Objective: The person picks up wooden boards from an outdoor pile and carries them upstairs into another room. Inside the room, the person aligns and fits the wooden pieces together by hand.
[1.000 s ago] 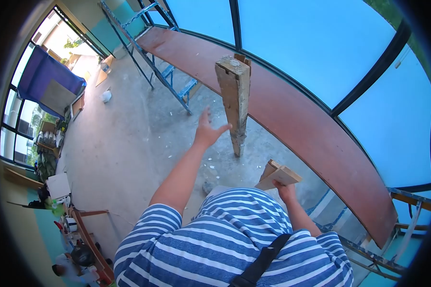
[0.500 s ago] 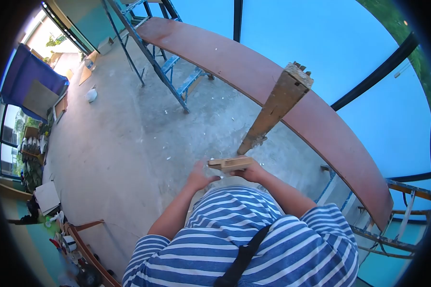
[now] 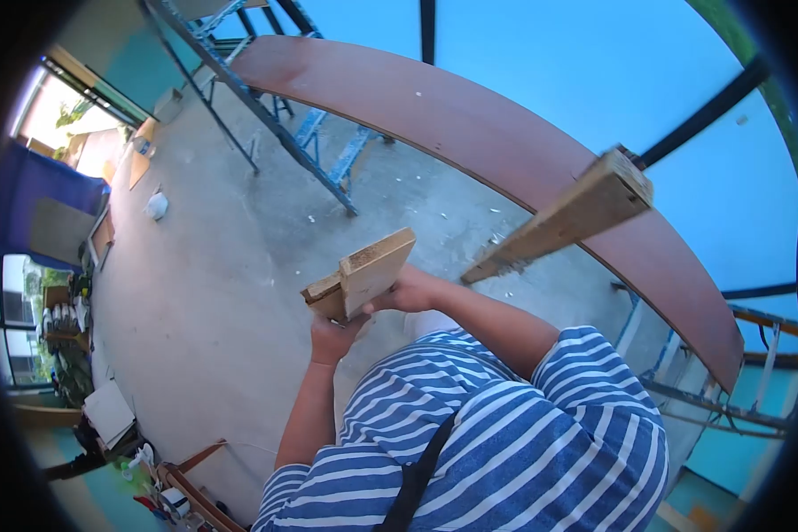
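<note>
Two short wooden blocks are held one against the other in front of my body. My right hand [image 3: 408,291] grips the larger, paler wooden block [image 3: 372,270] at its right side. Below the pair, my left hand [image 3: 335,337] is closed around the smaller wooden block [image 3: 326,299] and touches the larger one's lower end. Some fingers of both hands are hidden behind the wood. Just beyond my right hand rises a long timber post [image 3: 563,213], tilted in this view, its rough top towards me.
A long reddish-brown plank [image 3: 470,120] spans from a blue-stained stepladder [image 3: 284,133] to another ladder [image 3: 727,408] at right. White scraps lie on the concrete floor [image 3: 213,293]. Tools and a wooden frame [image 3: 191,496] are at lower left.
The blocks have been raised and turned, moving left. My left hand, open beside the wood before, now grips it. The view has shifted, and the post appears farther right.
</note>
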